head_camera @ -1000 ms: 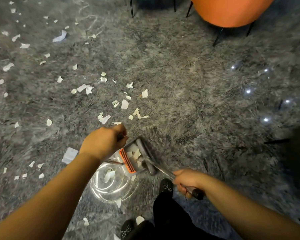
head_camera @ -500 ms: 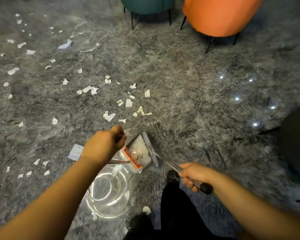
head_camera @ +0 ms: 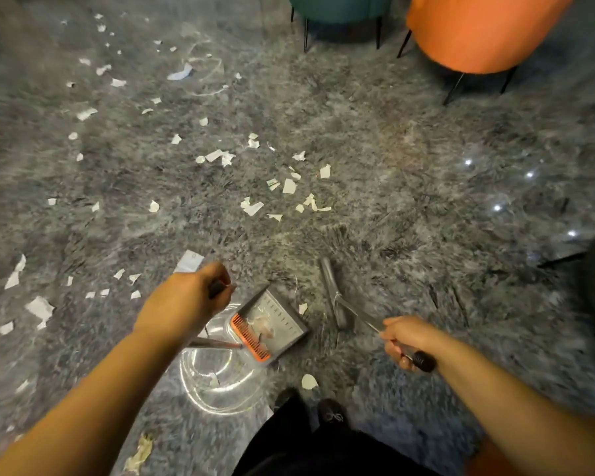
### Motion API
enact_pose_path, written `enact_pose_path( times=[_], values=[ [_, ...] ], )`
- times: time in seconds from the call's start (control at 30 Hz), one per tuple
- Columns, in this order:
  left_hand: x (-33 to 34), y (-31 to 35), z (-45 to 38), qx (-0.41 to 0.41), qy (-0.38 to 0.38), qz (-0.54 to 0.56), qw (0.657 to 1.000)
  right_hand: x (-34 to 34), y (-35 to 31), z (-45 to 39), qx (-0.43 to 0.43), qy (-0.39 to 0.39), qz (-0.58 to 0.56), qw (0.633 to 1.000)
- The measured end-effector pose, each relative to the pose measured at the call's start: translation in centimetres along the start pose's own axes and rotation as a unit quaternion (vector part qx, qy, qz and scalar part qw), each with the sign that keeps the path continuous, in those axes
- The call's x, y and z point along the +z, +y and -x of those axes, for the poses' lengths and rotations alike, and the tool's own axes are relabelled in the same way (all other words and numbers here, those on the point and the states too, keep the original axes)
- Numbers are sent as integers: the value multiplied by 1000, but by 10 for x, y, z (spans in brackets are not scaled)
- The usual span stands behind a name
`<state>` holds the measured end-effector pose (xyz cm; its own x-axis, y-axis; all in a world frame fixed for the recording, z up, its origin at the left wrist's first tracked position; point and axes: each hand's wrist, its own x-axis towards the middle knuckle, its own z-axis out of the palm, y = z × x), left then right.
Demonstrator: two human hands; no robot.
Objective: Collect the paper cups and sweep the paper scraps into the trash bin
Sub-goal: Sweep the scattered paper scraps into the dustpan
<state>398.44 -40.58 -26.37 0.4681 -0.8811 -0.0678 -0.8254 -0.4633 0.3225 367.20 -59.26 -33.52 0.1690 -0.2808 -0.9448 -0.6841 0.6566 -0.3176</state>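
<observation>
Looked down from head height onto a shaggy grey carpet (head_camera: 375, 159) littered with white paper scraps (head_camera: 253, 207), thickest from 9 to 12 o'clock of the dustpan. Left hand (head_camera: 186, 300) curled tight round a dark handle (head_camera: 217, 288), holding a grey dustpan (head_camera: 285, 324) with an orange comb edge (head_camera: 249, 338) near bottom centre; a few scraps inside the pan. Right hand (head_camera: 404, 338) gripped the dark end of a broom handle (head_camera: 423, 361); thin metal shaft running toward 10 o'clock to a grey broom head (head_camera: 332, 290), just beside the dustpan at its 2 o'clock, apart from it. One scrap (head_camera: 303, 308) lay between pan and broom head. Clear plastic bag (head_camera: 217, 379) gleamed on the carpet at the dustpan's 7 o'clock, partly under it, scraps visible through it. Another scrap (head_camera: 309, 382) at 6 o'clock, just ahead of dark shoes (head_camera: 330, 412). Orange chair (head_camera: 485, 29) and teal chair (head_camera: 340, 8) on thin black legs at 12 to 1 o'clock, well apart. Cups and bin not seen.
</observation>
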Motion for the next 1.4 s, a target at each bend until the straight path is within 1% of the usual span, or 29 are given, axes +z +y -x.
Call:
enact_pose_path(
  times=[0.07, 0.27, 0.47, 0.63, 0.7, 0.8, 0.9, 1.0, 1.17, 1.4],
  values=[
    [3, -4, 17, -17, 0, -10, 1000, 3, 1, -5, 4, 0, 18, 1000],
    [3, -16, 55, -102, -14, -12, 995, 13, -4, -20, 12, -21, 84, 996],
    [0, -39, 96, -138, -16, -15, 990, 31, -10, -29, 10, -28, 119, 992],
    [3, -60, 121, -186, -49, -16, 981, 55, -11, -34, 12, -31, 174, 984],
    [8, -64, 125, -190, -54, -15, 980, 67, -11, -37, 9, -34, 202, 979],
    [13, -66, 130, -185, -40, -28, 981, 85, -6, -39, 19, -53, 230, 972],
    [16, -64, 137, -186, -48, -26, 981, 106, 9, -34, 32, -67, 241, 968],
    [18, -67, 148, -190, -40, -33, 980, 129, 27, -27, 22, -86, 272, 958],
    [20, -81, 173, -178, -15, -41, 983, 162, 53, -16, 42, -122, 270, 954],
    [27, -97, 203, -182, -9, -29, 983, 207, 86, 3, 72, -169, 279, 942]
  ],
)
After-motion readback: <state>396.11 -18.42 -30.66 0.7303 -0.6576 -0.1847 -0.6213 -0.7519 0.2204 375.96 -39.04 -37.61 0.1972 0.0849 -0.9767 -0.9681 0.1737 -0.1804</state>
